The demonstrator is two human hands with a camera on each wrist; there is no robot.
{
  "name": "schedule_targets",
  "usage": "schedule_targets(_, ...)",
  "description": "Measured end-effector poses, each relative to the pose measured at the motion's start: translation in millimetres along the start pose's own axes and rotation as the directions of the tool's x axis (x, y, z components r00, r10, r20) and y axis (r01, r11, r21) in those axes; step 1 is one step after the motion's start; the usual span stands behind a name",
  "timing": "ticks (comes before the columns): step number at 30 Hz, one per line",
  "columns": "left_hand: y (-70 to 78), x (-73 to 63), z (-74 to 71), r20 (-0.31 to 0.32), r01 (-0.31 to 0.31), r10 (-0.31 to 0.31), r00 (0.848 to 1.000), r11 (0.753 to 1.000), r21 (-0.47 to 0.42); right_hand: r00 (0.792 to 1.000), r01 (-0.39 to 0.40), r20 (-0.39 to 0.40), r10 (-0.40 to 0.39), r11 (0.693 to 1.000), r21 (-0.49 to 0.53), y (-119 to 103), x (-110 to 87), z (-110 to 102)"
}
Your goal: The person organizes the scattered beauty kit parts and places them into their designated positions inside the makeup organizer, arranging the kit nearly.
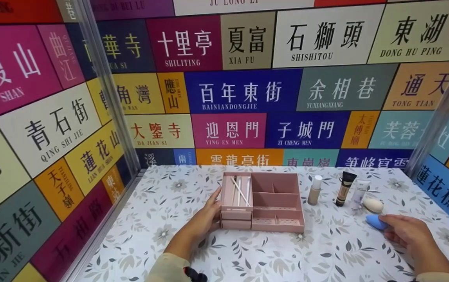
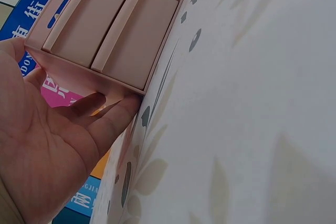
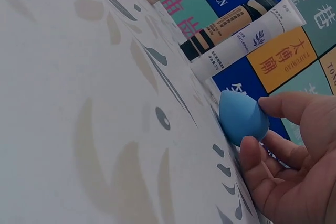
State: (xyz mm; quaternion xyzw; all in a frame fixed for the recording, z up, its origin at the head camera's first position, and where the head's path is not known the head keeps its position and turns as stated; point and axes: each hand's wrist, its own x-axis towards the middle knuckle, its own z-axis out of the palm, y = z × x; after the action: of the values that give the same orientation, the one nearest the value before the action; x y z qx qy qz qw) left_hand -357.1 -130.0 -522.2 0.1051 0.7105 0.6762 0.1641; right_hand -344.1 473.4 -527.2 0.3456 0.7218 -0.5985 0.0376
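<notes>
A pink makeup organizer [image 1: 277, 193] stands on the table, with two small drawers [image 2: 118, 22] at its left front. My left hand [image 1: 207, 213] rests against its left side wall, fingers extended along it and thumb near the upper edge. Thin white sticks [image 1: 241, 190] lie crossed in the tray on top of the drawers. On the right, my right hand [image 1: 406, 231] pinches a blue makeup sponge [image 3: 243, 118] between thumb and fingers, low over the tabletop. Just behind this sponge lies a cream-coloured makeup sponge [image 1: 373, 205].
Right of the organizer stand a foundation bottle [image 1: 314, 191], a black-and-beige tube [image 1: 344, 190] and a white tube [image 1: 359, 194]. The table is covered with a leaf-patterned cloth [image 1: 130, 243]. Panels with coloured signs [image 1: 244, 91] rise behind and at both sides.
</notes>
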Motion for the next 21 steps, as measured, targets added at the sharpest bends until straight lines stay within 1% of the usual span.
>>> schedule_targets(3, 0.0, 0.0, 0.1, -0.009, 0.01, -0.01, 1.0, 1.0, 0.004, 1.0, -0.004, 0.0, 0.004, 1.0, -0.019, -0.5, -0.8, 0.7)
schedule_targets(7, -0.8, 0.5, 0.6, -0.015, 0.016, -0.016, 1.0, 1.0, 0.003, 1.0, -0.015, 0.011, 0.015, 1.0, -0.018, -2.5, -3.0, 0.7)
schedule_targets(10, -1.4, 1.1, 0.6, -0.025, 0.025, -0.024, 0.999, 1.0, 0.003, 0.999, 0.007, 0.041, -0.006, 1.0, -0.025, -5.9, -9.3, 0.7)
schedule_targets(14, -1.1, 0.8, -0.2, -0.029, 0.024, -0.024, 0.999, 1.0, 0.009, 0.993, 0.064, 0.099, -0.06, 0.997, -0.039, -11.6, -25.5, 4.7)
schedule_targets(18, -0.5, 0.5, -0.4, -0.033, 0.033, -0.032, 0.999, 0.999, 0.004, 0.975, 0.121, 0.191, -0.117, 0.993, -0.01, -15.9, -40.8, 11.0)
schedule_targets(20, -0.3, 0.3, -0.2, -0.032, 0.035, -0.035, 0.999, 0.999, -0.004, 0.959, 0.146, 0.243, -0.148, 0.989, 0.024, -17.4, -46.5, 14.4)
schedule_targets(21, -0.5, 0.2, -0.1, -0.028, 0.03, -0.03, 0.999, 1.0, -0.006, 0.947, 0.16, 0.275, -0.168, 0.986, 0.05, -18.0, -49.0, 16.2)
